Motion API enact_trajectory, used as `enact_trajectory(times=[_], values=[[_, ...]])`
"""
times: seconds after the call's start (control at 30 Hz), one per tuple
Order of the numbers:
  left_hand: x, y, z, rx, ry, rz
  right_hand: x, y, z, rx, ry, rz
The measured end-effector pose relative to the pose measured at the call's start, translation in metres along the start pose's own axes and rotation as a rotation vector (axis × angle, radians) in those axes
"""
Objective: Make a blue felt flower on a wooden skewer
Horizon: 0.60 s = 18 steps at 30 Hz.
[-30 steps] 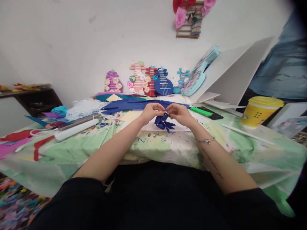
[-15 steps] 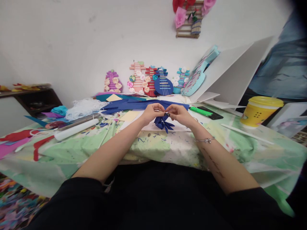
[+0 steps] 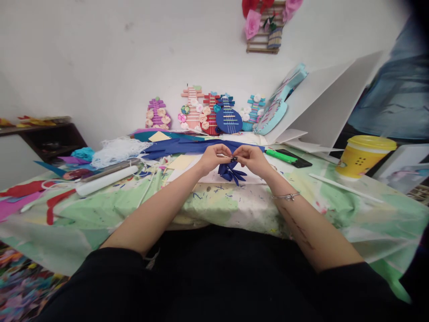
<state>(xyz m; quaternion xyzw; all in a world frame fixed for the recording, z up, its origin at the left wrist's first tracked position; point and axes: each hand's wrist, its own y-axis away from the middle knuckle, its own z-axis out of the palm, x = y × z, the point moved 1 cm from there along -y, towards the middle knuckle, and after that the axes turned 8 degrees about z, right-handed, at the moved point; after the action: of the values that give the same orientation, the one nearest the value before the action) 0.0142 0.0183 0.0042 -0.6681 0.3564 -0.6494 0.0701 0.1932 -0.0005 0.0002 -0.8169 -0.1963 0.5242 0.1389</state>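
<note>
Between my hands hangs a dark blue paper flower (image 3: pixel 231 173), its narrow petals spreading downward. My left hand (image 3: pixel 216 158) pinches its top with thumb and fingertips. My right hand (image 3: pixel 250 159) is closed on the same top from the other side, fingertips nearly meeting the left ones. What exactly lies under the fingertips is too small to make out. Below the flower lies a white sheet (image 3: pixel 258 178), with blue scraps scattered in front of it. Behind my hands stretches dark blue paper (image 3: pixel 177 146).
Several small paper lutes (image 3: pixel 229 120) lean against the wall. A green knife (image 3: pixel 280 155) lies by a black phone (image 3: pixel 303 161). At the right stands a yellow cup (image 3: pixel 365 156) near a white stick (image 3: pixel 345 187). White string (image 3: pixel 117 151) and a white roll (image 3: pixel 106 181) are at the left.
The blue flower has shifted slightly to the right and turned a little between my fingertips. Both hands keep nearly the same place and grip.
</note>
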Motion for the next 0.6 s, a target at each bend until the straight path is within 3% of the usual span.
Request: enact_trajectory(times=[0.6], values=[[-0.0078, -0.0002, -0.0012, -0.009, 0.093, -0.079, -0.0039, 0.0030, -0.0028, 0.096, 0.113, -0.043]])
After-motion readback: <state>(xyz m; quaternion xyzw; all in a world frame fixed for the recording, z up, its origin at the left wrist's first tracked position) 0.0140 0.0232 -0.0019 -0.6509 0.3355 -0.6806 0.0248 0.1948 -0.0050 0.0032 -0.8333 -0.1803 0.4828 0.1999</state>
